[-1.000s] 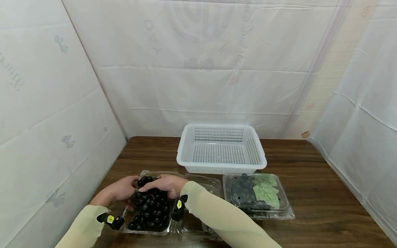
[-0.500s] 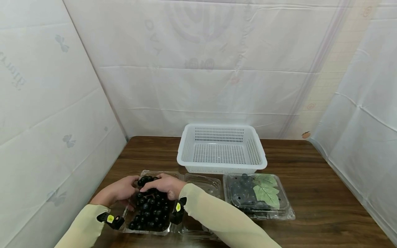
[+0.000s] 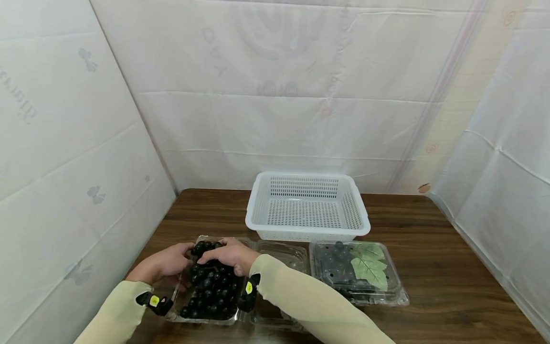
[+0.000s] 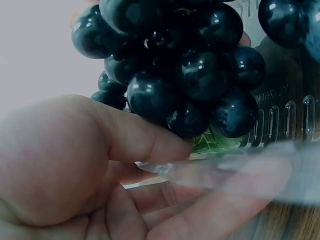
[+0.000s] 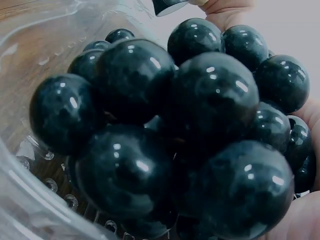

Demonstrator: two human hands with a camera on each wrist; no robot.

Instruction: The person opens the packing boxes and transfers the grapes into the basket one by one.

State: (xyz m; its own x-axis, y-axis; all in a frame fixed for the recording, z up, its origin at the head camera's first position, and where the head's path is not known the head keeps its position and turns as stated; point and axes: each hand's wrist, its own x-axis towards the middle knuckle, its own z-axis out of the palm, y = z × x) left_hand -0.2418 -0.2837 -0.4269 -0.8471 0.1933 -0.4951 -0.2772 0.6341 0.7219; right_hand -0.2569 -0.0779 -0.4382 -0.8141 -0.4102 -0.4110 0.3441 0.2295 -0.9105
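Steadying the grapes [image 3: 212, 291] well seemed to call for support from both sides, with light, spread pressure, since such round, glossy fruit could roll or pull off its stem. Any lift was probably best kept slow and level, clear of the thin plastic rim. The right hand [image 3: 234, 257] grasped the grapes at their far end, its thumb laid across them. The left hand [image 3: 167, 263] was at their left side, thumb against the fruit and fingers partly behind clear plastic; whether those fingers gripped anything could not be told. The grapes lay in the open clear container [image 3: 206, 321] at the near left of the surface [image 3: 434, 267]. They looked plump and nearly black, with a bluish tinge and bright highlights, crowded closely together.
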